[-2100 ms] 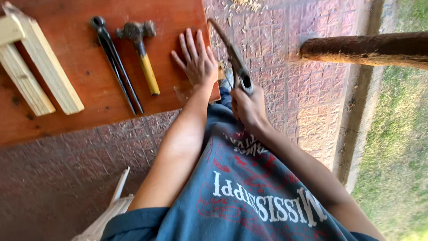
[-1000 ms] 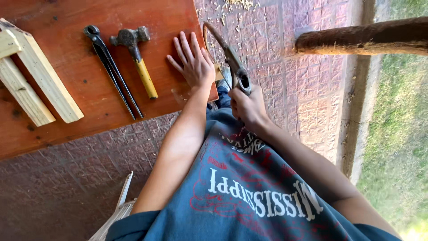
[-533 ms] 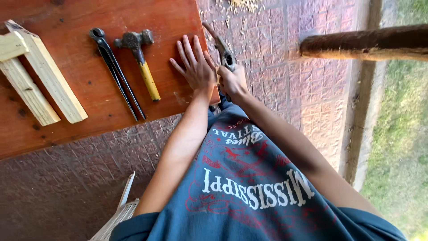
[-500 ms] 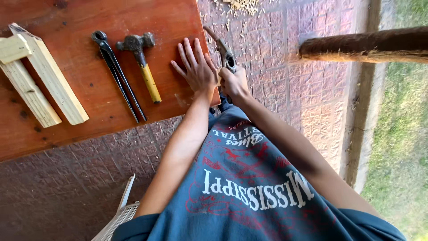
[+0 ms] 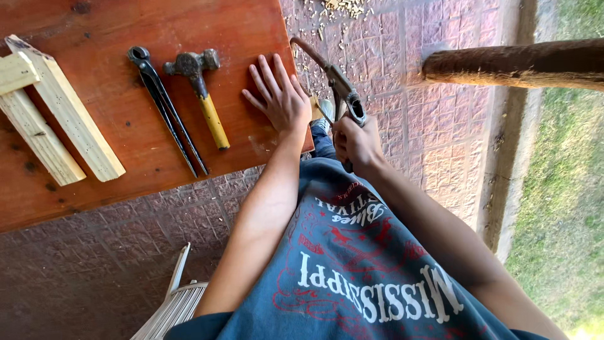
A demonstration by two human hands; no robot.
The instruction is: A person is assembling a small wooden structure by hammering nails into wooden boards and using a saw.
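Head view: left hand (image 5: 280,101) lies flat and spread on the table (image 5: 94,182), pinning a small wood piece (image 5: 315,108); right hand (image 5: 356,142) grips the saw (image 5: 333,79) handle beside the edge.

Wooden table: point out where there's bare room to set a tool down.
The wooden table is bare along its top edge, above the pincers and hammer, and along the near edge below the wood blocks. It is crowded between blocks and pincers, and at the corner where the left hand lies flat beside the right hand holding the saw.
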